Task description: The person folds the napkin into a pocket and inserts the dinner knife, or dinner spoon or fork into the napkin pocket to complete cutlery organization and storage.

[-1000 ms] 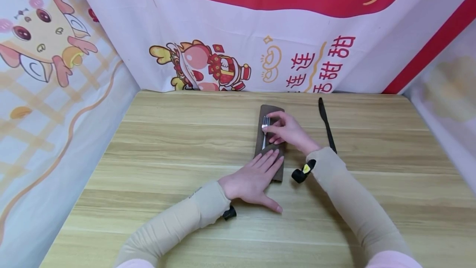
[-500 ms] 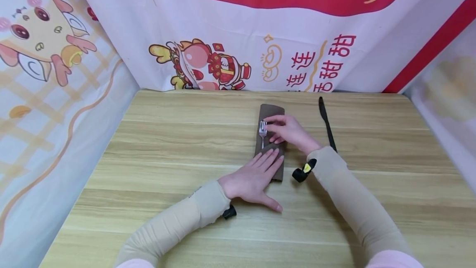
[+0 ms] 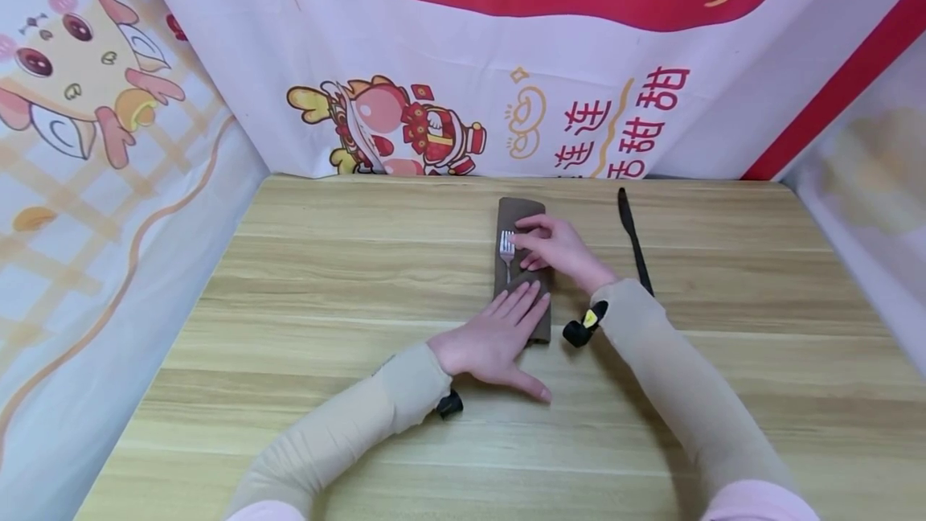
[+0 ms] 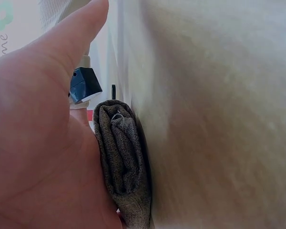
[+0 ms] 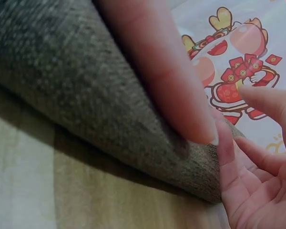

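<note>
A folded brown cloth napkin [image 3: 512,210] lies lengthwise on the table, its stacked layers visible end-on in the left wrist view. On it rests a metal fork [image 3: 507,248], tines pointing away; its lower handle disappears beneath a cloth fold near my left fingertips. My left hand [image 3: 493,342] spreads its straight fingers over the napkin's near part, thumb out to the side. My right hand [image 3: 557,250] reaches across from the right, one fingertip at the fork's tines. Its lower fingers bend at the napkin's edge [image 5: 207,183] in the right wrist view, where no fork shows.
A black knife [image 3: 633,239] lies to the right of the napkin, partly behind my right forearm. The wooden table [image 3: 347,264] ends at the back against a printed white and red curtain [image 3: 434,38]. Small black cameras [image 3: 579,332] sit at both wrists.
The fork's head has shifted slightly left, from beside the right fingers to flatter on the napkin. My right fingers have loosened around it. The left hand keeps its place on the cloth.
</note>
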### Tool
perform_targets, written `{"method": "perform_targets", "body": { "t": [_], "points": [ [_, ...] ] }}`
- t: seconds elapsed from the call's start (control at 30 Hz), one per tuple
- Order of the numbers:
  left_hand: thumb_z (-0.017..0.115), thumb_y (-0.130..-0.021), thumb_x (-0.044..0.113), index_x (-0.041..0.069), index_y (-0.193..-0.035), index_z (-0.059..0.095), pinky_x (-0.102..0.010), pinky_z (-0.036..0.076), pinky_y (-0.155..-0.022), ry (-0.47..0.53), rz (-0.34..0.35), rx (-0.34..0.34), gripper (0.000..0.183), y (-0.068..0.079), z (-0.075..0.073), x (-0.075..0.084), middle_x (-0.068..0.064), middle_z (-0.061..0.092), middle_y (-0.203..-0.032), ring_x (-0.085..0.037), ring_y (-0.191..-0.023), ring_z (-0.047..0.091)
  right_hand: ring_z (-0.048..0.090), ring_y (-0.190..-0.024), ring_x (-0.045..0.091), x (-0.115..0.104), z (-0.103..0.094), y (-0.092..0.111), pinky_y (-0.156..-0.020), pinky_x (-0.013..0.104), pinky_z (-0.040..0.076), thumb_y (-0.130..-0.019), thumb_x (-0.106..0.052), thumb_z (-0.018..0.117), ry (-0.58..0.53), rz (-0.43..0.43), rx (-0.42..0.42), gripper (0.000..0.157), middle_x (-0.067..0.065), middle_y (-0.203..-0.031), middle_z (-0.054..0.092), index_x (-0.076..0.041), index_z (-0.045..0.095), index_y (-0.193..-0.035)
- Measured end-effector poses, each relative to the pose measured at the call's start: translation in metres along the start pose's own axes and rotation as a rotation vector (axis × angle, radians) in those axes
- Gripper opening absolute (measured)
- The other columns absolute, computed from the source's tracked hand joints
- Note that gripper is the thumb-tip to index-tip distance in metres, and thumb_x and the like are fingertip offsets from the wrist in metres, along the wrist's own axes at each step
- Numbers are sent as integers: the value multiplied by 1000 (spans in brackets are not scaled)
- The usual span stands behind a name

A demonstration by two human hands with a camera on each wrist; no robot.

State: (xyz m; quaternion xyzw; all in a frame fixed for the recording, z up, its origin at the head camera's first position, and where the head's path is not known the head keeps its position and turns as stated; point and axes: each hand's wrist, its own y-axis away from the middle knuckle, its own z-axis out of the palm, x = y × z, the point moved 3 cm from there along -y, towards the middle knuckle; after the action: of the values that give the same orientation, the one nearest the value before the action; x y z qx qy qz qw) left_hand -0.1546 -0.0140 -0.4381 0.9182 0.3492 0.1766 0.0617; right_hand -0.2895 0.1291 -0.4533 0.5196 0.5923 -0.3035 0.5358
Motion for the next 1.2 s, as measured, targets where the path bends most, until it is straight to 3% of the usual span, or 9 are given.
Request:
{"method": "perform_targets", "body": {
  "t": [0.2,0.4,0.57,0.7,0.9,1.2],
  "points": [
    [60,-81,82,3,-162,2,-41,-1,-122,-14,-13,-13,127,-2,0,-1,-18,-7,-167,-29,-153,-7,72,-83,27,-1,-4,2,-75,36,61,-97,-27,73,-70,-35,-26,53,23,-116,67,-1,55,-139],
    [62,-81,80,3,-162,2,-42,0,-122,-6,-10,-13,127,-2,0,-1,-19,-6,-167,-30,-153,-6,69,-103,33,-11,-23,13,-93,41,55,-97,-28,73,-102,-85,-22,58,23,-126,64,2,53,-142],
    [64,-81,79,3,-162,3,-41,1,-123,10,-16,-6,127,-2,0,-1,-18,-6,-168,-29,-154,-5,65,-112,29,-22,-50,23,-101,46,50,-97,-29,74,-30,-137,27,57,19,-128,64,1,55,-141],
    [65,-80,79,3,-162,3,-41,1,-123,16,-19,-5,128,-2,0,-1,-18,-6,-168,-28,-154,-5,66,-107,19,-28,-75,32,-98,41,52,-96,-27,74,89,-160,99,50,17,-129,65,-2,60,-137],
    [66,-80,78,2,-162,3,-43,1,-123,6,-11,-1,128,-1,-1,1,-19,-6,-168,-30,-154,-4,60,-107,12,-27,-110,42,-94,30,52,-97,-32,73,194,-117,150,55,16,-135,61,-4,58,-141],
    [65,-81,79,3,-162,1,-42,0,-123,12,-18,-5,128,-2,1,0,-18,-7,-168,-29,-154,-6,56,-112,15,-14,-142,54,-102,40,48,-94,-46,73,217,-8,181,70,14,-140,55,-6,51,-147]
  ]
}}
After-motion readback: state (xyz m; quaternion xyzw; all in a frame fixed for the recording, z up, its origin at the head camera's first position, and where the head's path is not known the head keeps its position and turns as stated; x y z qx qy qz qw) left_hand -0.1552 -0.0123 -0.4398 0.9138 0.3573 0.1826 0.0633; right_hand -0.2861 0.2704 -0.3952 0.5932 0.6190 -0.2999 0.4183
